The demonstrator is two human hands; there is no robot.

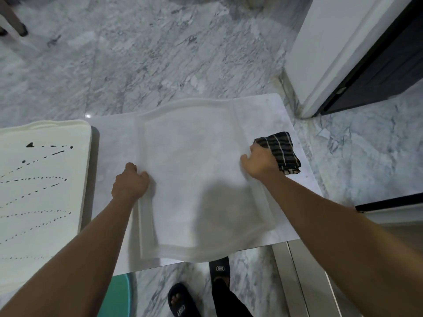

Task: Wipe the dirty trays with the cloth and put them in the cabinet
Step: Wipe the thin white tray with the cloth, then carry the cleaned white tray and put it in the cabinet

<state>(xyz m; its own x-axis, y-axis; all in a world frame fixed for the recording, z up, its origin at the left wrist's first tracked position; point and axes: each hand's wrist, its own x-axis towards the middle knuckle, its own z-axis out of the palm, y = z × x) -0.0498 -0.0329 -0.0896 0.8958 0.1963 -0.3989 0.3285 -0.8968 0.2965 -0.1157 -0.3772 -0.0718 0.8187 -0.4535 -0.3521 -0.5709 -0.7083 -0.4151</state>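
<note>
A clean white tray (196, 156) lies on a marble-topped table (109, 138), blurred by motion. My left hand (130, 183) grips the tray's left rim. On the opposite rim my right hand (259, 161) holds on, with a folded dark striped cloth (281, 152) partly under its fingers; whether it also grips the cloth I cannot tell. A second cream tray (41, 191) streaked with dark spots and lines lies to the left, overlapping the table's edge.
Grey marble floor surrounds the table. A white cabinet with a dark door (357, 56) stands at the upper right. Metal rails (295, 280) run at the lower right. My sandalled feet (183, 300) are below the table. A furniture leg (16, 24) is far left.
</note>
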